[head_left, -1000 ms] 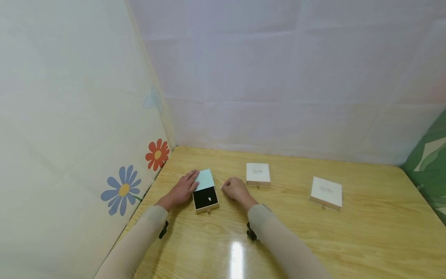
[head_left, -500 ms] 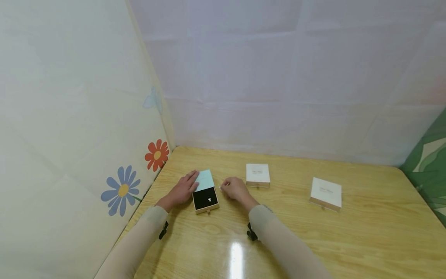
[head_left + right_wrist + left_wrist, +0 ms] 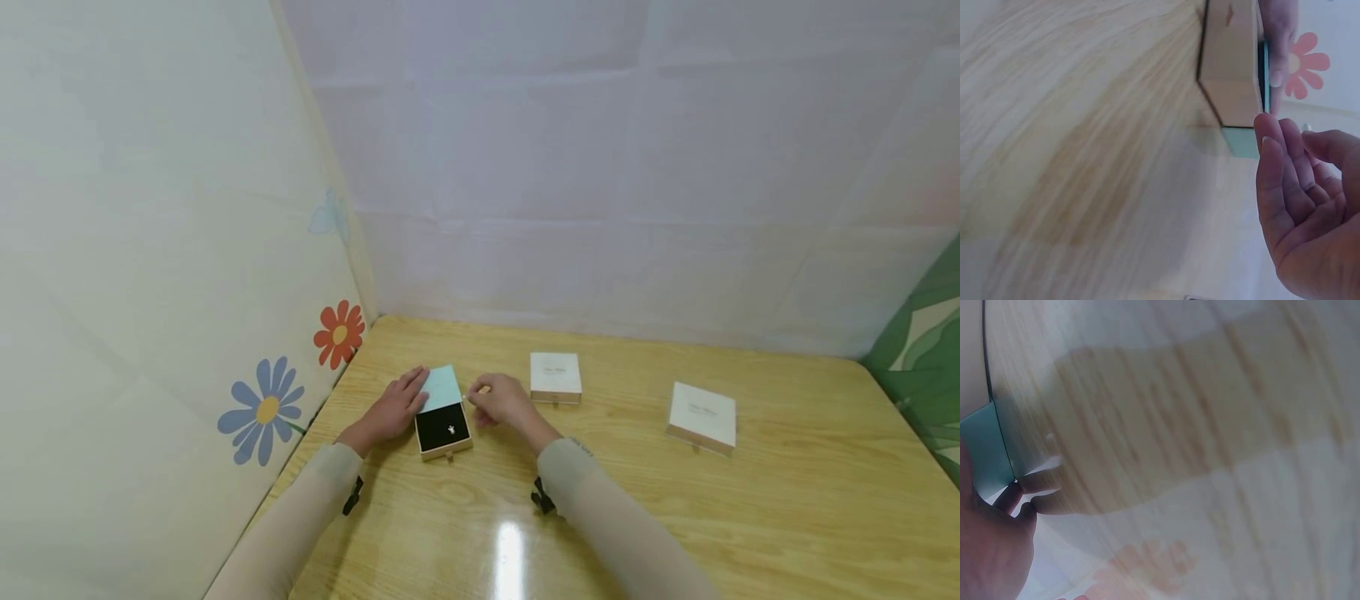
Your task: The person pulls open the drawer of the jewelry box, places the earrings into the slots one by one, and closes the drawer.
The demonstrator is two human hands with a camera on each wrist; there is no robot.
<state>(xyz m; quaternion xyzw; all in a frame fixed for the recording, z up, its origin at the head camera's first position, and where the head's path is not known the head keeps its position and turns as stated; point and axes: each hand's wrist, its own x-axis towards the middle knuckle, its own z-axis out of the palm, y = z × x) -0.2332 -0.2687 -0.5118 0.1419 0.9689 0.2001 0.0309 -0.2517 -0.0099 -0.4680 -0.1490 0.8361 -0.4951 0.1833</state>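
A mint-green drawer box (image 3: 441, 390) lies on the table, its black-lined drawer (image 3: 431, 429) pulled out toward me. On the black lining sits a small silvery piece of jewellery (image 3: 452, 430), its kind too small to tell. My left hand (image 3: 392, 408) rests on the box's mint top, fingers extended over its left side. Just right of the box, my right hand (image 3: 504, 400) is raised off the table. Between its thumb and a fingertip it pinches a small shiny silvery piece (image 3: 1305, 127), mostly hidden by the fingers.
Two closed white boxes with faint lettering stand farther right, one at the back (image 3: 555, 377) and one nearer the right side (image 3: 702, 417). A flower-printed cloth (image 3: 172, 250) borders the table's left edge. A pale cloth wall (image 3: 600, 208) rises behind the table.
My right hand has lifted slightly and shifted a little left toward the box, turning so more of its fingers show. The left hand and the boxes have stayed in place.
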